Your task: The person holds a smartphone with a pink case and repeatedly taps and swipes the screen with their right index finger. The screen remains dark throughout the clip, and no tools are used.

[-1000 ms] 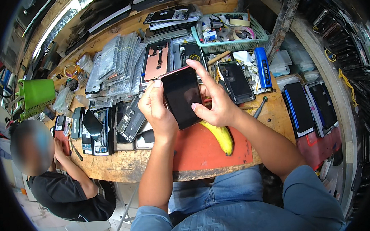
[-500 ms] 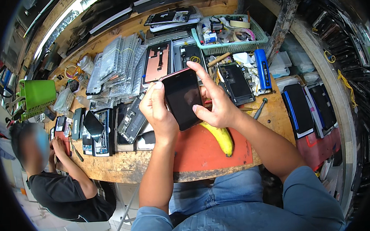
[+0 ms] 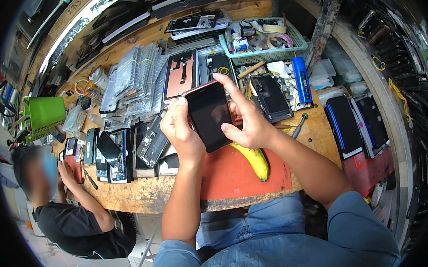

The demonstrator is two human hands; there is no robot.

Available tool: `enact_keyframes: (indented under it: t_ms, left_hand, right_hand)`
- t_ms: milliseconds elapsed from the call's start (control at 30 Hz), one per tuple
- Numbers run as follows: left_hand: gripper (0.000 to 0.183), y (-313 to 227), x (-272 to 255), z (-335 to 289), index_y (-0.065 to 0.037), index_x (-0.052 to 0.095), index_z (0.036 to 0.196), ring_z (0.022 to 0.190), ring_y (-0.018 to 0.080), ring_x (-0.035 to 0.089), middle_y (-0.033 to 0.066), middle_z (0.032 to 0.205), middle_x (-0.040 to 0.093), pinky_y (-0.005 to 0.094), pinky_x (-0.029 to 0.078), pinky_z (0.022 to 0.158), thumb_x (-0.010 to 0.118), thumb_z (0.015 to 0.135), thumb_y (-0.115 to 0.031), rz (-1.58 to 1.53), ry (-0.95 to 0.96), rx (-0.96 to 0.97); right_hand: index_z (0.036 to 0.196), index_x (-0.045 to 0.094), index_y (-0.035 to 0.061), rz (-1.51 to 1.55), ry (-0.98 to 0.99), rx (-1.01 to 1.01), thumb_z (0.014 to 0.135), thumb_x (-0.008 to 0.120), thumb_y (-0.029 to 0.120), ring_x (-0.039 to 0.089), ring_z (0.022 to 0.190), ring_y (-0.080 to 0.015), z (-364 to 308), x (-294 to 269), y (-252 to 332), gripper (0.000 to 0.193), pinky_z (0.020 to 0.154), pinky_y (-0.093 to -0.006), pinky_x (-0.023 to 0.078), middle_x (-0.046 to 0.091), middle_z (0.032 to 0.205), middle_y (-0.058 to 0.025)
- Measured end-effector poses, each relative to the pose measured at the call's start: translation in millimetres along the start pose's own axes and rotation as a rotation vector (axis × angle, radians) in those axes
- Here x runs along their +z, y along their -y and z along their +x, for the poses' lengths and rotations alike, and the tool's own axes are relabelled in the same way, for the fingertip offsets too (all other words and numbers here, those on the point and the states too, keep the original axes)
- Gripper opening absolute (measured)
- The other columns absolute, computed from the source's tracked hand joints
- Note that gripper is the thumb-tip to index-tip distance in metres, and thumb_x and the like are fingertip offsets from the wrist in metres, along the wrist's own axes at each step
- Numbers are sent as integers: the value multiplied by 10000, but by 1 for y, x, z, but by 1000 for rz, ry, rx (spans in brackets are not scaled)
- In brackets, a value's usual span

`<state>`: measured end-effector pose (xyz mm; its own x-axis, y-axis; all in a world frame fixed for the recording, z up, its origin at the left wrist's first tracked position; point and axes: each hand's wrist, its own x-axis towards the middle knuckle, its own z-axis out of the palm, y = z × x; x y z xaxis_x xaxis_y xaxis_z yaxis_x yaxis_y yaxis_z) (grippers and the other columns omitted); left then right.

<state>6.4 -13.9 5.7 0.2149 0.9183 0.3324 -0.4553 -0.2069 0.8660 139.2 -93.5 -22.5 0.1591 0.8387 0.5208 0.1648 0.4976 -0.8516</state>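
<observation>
A smartphone (image 3: 208, 115) with a dark screen is held up over the bench between both my hands. My left hand (image 3: 181, 135) grips its left edge, the thumb along the upper corner. On the other side my right hand (image 3: 249, 119) closes round it, index finger at the top edge and thumb at the lower right of the screen. Below the phone a yellow banana (image 3: 255, 161) lies on a red mat (image 3: 231, 181), its upper end hidden behind the phone and my right hand.
Opened phones and bagged screens (image 3: 136, 74) crowd the wooden bench. A green basket (image 3: 263, 57) of tape and small parts stands at the back. On the right lie a blue tool (image 3: 301, 80) and a screwdriver (image 3: 300, 125). At far left sits another person (image 3: 78, 223), hands at the bench.
The view has shifted very slightly. My hands keep the phone in nearly the same hold.
</observation>
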Motion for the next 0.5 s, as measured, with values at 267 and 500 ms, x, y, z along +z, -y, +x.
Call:
enact_keyframes:
  t_ms: [267,500]
  left_hand:
    - [332,0,-2,0,-48,568,757,696,25,386,-58,768,487,239,300,602,543,1071,-155,-15,9,8]
    - [332,0,0,0,-37,578,766,711,30,387,-55,774,481,246,305,612,544,1074,-156,-18,-8,-8]
  right_hand:
    - [1703,154,113,-41,8,44,761,595,-14,618,724,-153,-2,-2,1,1049,674,-310,533,643,896,-87]
    - [1706,147,126,-47,5,-9,756,595,-13,618,721,-154,-1,-2,-6,1060,675,-306,531,640,884,-86]
